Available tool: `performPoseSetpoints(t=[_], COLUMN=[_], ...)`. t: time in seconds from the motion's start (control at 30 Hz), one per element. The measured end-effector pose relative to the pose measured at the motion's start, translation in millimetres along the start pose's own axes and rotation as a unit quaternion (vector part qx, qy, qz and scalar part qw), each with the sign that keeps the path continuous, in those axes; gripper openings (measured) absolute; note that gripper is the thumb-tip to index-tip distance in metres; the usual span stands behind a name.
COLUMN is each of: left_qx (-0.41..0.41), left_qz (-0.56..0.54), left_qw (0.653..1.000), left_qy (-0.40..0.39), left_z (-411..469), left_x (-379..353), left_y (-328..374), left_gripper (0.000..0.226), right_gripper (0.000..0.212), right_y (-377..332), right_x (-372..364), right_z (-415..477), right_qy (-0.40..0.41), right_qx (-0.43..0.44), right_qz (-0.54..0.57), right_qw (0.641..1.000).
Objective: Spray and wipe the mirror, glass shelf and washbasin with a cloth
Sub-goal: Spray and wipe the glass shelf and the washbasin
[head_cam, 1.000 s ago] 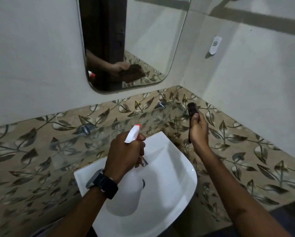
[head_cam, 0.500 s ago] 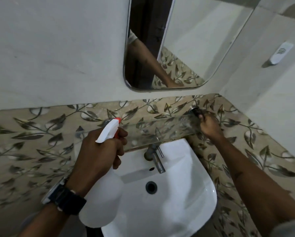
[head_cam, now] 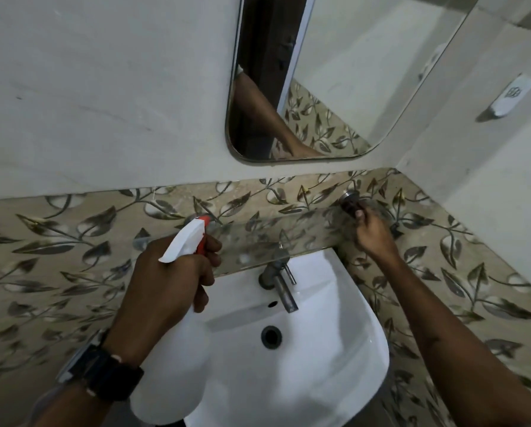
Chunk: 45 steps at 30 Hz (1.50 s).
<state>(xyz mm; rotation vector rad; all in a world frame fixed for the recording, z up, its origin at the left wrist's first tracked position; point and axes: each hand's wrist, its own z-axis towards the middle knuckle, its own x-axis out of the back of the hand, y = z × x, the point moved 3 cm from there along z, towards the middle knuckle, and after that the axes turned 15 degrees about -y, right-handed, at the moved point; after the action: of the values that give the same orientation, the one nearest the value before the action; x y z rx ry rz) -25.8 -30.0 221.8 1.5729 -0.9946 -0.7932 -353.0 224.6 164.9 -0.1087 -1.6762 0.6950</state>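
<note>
1. L hand point(head_cam: 171, 282) fingers curled round spray bottle point(head_cam: 168, 374), nozzle toward glass shelf point(head_cam: 258, 238).
2. R hand point(head_cam: 373, 234) grips dark cloth point(head_cam: 349, 208) (mostly hidden) at shelf's right end.
3. Step, prob.: wiping shelf; next needs cloth swept along glass.

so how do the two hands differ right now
The left hand grips the spray bottle by the washbasin; the right hand reaches farther, holding a dark cloth at the shelf's right end. The left wrist wears a watch; the right is bare. Both have curled fingers.
</note>
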Motion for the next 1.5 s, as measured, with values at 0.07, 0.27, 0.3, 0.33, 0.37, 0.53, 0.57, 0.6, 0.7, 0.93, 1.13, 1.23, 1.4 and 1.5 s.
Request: performPoseSetpoints(t=[0.07,0.27,0.3,0.33,0.37,0.53,0.57,0.6,0.7,0.93,1.13,1.23,1.4,1.5], left_qx=[-0.001,0.011,0.008,0.005,0.001,-0.002,-0.002,-0.001,0.005,0.018,0.010,0.013,0.015,0.013], left_qz=[-0.001,-0.005,-0.005,-0.006,-0.006,0.003,0.005,0.009,0.014,0.004,0.009,0.001,0.005,0.009], left_qw=[1.000,1.000,1.000,1.000,1.000,1.000,1.000,1.000,1.000,1.000,1.000,1.000,1.000,1.000], left_qy=[-0.004,-0.005,-0.004,-0.003,-0.002,-0.013,-0.017,-0.019,-0.022,-0.018,-0.016,-0.009,0.008,0.011], left_z=[-0.7,1.9,1.6,0.8,0.1,-7.1,-8.9,-11.3,-16.8,-18.4,-26.8,-29.3,-33.8,-36.5], left_x=[1.8,7.8,9.0,10.2,10.9,11.6,12.0,11.9,12.1,11.0,7.7,10.9,23.9,26.7], left_y=[0.3,-2.6,-2.1,-1.0,-0.3,0.1,-0.6,-2.1,-8.6,-19.7,-15.2,-16.7,-19.2,-18.8], left_gripper=[0.029,0.027,0.026,0.025,0.024,0.025,0.025,0.025,0.023,0.025,0.022,0.026,0.023,0.024], right_gripper=[0.041,0.042,0.042,0.040,0.039,0.039,0.040,0.040,0.041,0.042,0.039,0.039,0.038,0.037], right_y=[-10.0,-44.6,-38.9,-31.6,-25.5,-59.5,-60.9,-57.3,-31.4,-56.4,-52.5,-87.1,-80.3,-90.5], right_x=[-4.0,-40.0,-34.4,-28.7,-23.7,-48.0,-50.6,-47.6,-24.6,-54.3,-30.2,-62.0,-61.2,-60.2], right_z=[-2.0,-52.9,-46.7,-36.7,-27.8,-53.0,-59.6,-60.6,-41.0,-69.1,-40.8,-61.8,-68.4,-57.5], right_qy=[0.005,-0.022,-0.012,0.002,0.016,-0.021,-0.030,-0.028,0.015,-0.049,0.001,-0.028,0.011,0.021], right_qx=[-0.014,0.121,0.095,0.061,0.019,0.099,0.122,0.120,0.020,0.113,-0.021,0.072,0.031,-0.013], right_qz=[-0.009,-0.044,-0.030,-0.009,0.011,-0.039,-0.049,-0.054,0.007,-0.032,0.016,-0.019,0.007,0.018], right_qw=[1.000,0.991,0.995,0.998,1.000,0.994,0.991,0.991,1.000,0.992,1.000,0.997,0.999,1.000])
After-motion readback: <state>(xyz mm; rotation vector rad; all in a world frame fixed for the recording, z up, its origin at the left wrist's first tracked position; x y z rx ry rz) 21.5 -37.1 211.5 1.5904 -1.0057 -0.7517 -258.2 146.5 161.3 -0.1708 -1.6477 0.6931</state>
